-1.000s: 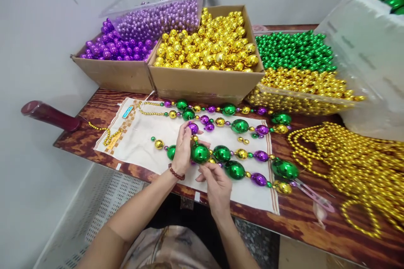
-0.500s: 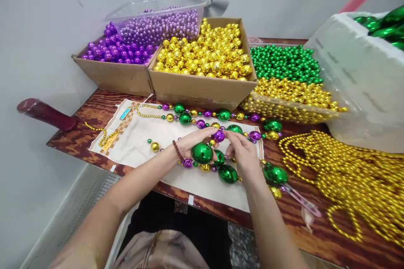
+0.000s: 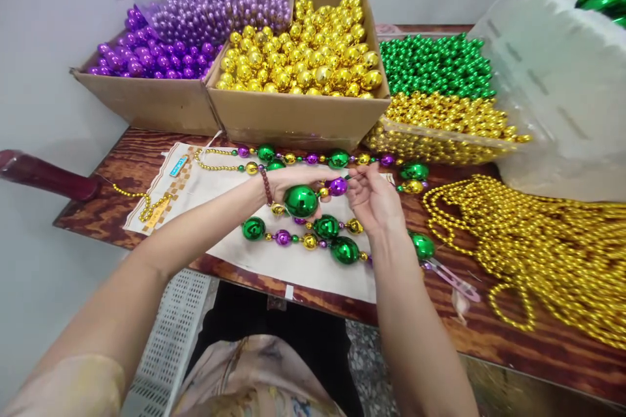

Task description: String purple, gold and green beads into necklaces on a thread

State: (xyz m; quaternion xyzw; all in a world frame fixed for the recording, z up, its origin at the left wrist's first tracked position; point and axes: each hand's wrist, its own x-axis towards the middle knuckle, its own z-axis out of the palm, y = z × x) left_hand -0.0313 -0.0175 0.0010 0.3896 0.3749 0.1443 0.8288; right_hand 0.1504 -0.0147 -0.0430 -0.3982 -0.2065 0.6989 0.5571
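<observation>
Head view, two hands, one held bead strand

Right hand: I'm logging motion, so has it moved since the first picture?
Yes: the right hand has moved forward and rightward, judged against the cardboard box of gold beads, whose front is now nearer.

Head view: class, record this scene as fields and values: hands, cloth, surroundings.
left hand: holds a large, rounded glossy green bead
right hand: fingertips pinched beside a smaller round glossy purple bead; anything between them too small to tell
surface: white fabric cloth on a brown wood-grain table
on cloth: glossy multicoloured bead strings
behind cloth: brown cardboard box of glossy gold beads; left of it, another cardboard box of glossy purple beads
right of cloth: heaped gold bead strings
</observation>
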